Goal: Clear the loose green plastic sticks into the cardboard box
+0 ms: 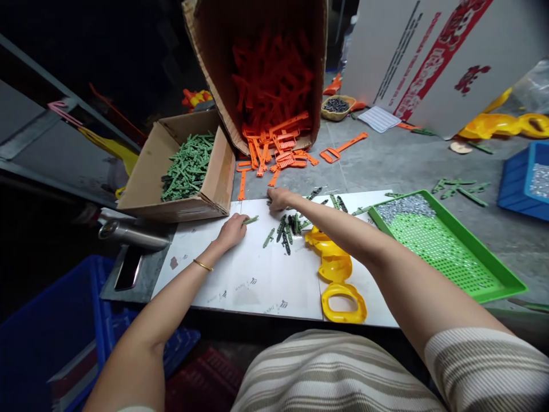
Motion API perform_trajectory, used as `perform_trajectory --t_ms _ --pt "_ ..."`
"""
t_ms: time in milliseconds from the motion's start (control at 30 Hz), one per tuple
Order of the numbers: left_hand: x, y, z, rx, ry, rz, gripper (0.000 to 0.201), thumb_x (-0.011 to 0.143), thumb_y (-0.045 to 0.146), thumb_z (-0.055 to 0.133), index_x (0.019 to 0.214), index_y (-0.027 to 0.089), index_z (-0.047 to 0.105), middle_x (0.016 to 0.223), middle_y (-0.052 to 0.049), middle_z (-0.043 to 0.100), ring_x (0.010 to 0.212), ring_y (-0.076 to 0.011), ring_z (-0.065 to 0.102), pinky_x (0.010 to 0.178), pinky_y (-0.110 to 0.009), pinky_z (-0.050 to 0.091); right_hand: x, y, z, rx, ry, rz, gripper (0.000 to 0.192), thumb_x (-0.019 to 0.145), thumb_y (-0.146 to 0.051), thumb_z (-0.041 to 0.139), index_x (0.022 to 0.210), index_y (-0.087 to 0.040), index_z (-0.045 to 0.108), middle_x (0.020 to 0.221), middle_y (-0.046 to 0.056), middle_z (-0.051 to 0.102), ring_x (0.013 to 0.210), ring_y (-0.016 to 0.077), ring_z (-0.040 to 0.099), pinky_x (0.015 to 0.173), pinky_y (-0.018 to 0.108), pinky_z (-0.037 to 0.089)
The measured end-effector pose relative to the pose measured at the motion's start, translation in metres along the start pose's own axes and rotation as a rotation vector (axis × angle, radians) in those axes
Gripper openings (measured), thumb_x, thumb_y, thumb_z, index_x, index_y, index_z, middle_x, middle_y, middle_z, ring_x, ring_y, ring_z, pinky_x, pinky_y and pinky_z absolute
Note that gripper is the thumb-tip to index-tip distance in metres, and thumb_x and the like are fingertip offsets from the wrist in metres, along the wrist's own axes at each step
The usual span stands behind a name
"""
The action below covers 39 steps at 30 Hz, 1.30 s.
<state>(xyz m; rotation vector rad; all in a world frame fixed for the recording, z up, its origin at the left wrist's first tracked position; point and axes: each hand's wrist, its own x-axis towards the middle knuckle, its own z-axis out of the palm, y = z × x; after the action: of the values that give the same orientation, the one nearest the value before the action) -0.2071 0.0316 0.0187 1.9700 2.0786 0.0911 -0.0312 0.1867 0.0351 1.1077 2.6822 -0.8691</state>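
Note:
My left hand [231,230] rests on the white board [257,280] and pinches a small green plastic strip [251,220] that sticks out to the right. My right hand [279,198] reaches across to the board's far edge, fingers down on the surface beside a loose pile of green and dark strips [288,228]. Whether it holds one I cannot tell. A yellow plastic handle-shaped part [337,274] lies under my right forearm.
A tipped cardboard box [266,68] spills orange plastic parts [278,154]. A smaller box [180,171] holds green strips. A green perforated tray [446,246] with small metal pieces sits right. Blue crates [523,180] stand right and lower left; a metal tool [128,234] lies left.

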Motion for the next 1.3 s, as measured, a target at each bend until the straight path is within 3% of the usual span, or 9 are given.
perform_trajectory --t_ms 100,233,367,433,600,867,967,1100,1300 --pt "0.002 0.021 0.005 -0.175 0.011 -0.038 0.035 0.082 0.013 0.045 0.109 0.017 0.066 0.098 -0.008 0.067 0.091 -0.022 0.063 0.088 -0.035 0.049 -0.023 0.025 -0.023 0.155 -0.016 0.065 0.062 0.075 -0.024 0.073 0.133 -0.017 0.053 0.109 0.011 0.069 0.076 0.0187 0.067 0.062 0.025 0.054" --pt "0.002 0.061 0.007 -0.252 -0.13 0.042 0.042 0.084 0.027 0.053 0.124 0.016 0.06 0.106 -0.008 0.067 0.096 -0.0228 0.063 0.089 -0.034 0.048 -0.079 0.068 -0.056 0.151 0.034 0.116 0.064 0.074 -0.021 0.073 0.135 -0.023 0.052 0.116 0.008 0.065 0.081 0.0164 0.066 0.065 0.024 0.053" --pt "-0.003 0.094 0.006 -0.126 -0.272 0.094 0.101 0.071 0.062 0.07 0.153 0.02 0.03 0.139 -0.016 0.048 0.114 -0.0327 0.059 0.092 -0.039 0.048 -0.128 0.1 -0.048 0.0 -0.013 0.213 0.067 0.071 -0.021 0.075 0.135 -0.025 0.055 0.128 0.011 0.06 0.1 0.0247 0.065 0.077 0.031 0.055" --pt "-0.005 0.104 0.008 -0.04 -0.288 0.075 0.113 0.067 0.067 0.071 0.157 0.022 0.019 0.144 -0.018 0.042 0.116 -0.0361 0.058 0.089 -0.04 0.049 -0.138 0.109 -0.033 -0.031 -0.035 0.258 0.079 0.068 -0.026 0.079 0.142 -0.029 0.051 0.14 0.012 0.052 0.112 0.0304 0.061 0.085 0.036 0.055" --pt "0.001 0.116 0.016 0.008 -0.244 0.028 0.106 0.075 0.056 0.069 0.158 0.022 0.013 0.143 -0.019 0.04 0.114 -0.0354 0.061 0.09 -0.039 0.049 -0.128 0.113 -0.008 -0.118 -0.007 0.248 0.1 0.063 -0.036 0.085 0.152 -0.035 0.039 0.153 0.011 0.038 0.136 0.0398 0.04 0.102 0.046 0.046" --pt "0.041 0.107 0.013 -0.195 -0.195 -0.041 0.105 0.068 0.033 0.078 0.155 0.016 0.021 0.144 -0.02 0.047 0.129 -0.0351 0.05 0.103 -0.041 0.044 -0.099 0.076 -0.008 -0.212 -0.045 0.157 0.098 0.065 -0.021 0.081 0.152 -0.033 0.036 0.151 0.012 0.039 0.133 0.0385 0.042 0.1 0.042 0.046" --pt "0.05 0.109 0.011 -0.416 -0.208 -0.039 0.103 0.061 0.023 0.081 0.151 0.018 0.03 0.14 -0.018 0.052 0.12 -0.0316 0.057 0.095 -0.04 0.052 -0.095 0.066 -0.007 -0.243 -0.045 0.15 0.102 0.061 -0.013 0.08 0.151 -0.031 0.036 0.148 0.014 0.041 0.133 0.0397 0.043 0.1 0.043 0.046" --pt "0.058 0.118 0.007 -0.856 -0.31 -0.127 0.088 0.06 0.012 0.075 0.141 0.019 0.042 0.123 -0.013 0.062 0.092 -0.0241 0.066 0.071 -0.035 0.059 -0.087 0.054 0.0 -0.182 -0.019 0.038 0.091 0.066 -0.012 0.075 0.149 -0.024 0.039 0.14 0.015 0.05 0.126 0.0315 0.053 0.103 0.036 0.044" --pt "0.065 0.127 0.001 -1.224 -0.32 -0.32 0.059 0.071 0.012 0.068 0.127 0.02 0.052 0.082 0.0 0.064 0.07 -0.0157 0.065 0.066 -0.032 0.06 -0.069 0.046 0.006 -0.046 0.076 0.015 0.071 0.073 -0.008 0.067 0.141 -0.014 0.045 0.135 0.019 0.057 0.123 0.028 0.057 0.097 0.031 0.046"
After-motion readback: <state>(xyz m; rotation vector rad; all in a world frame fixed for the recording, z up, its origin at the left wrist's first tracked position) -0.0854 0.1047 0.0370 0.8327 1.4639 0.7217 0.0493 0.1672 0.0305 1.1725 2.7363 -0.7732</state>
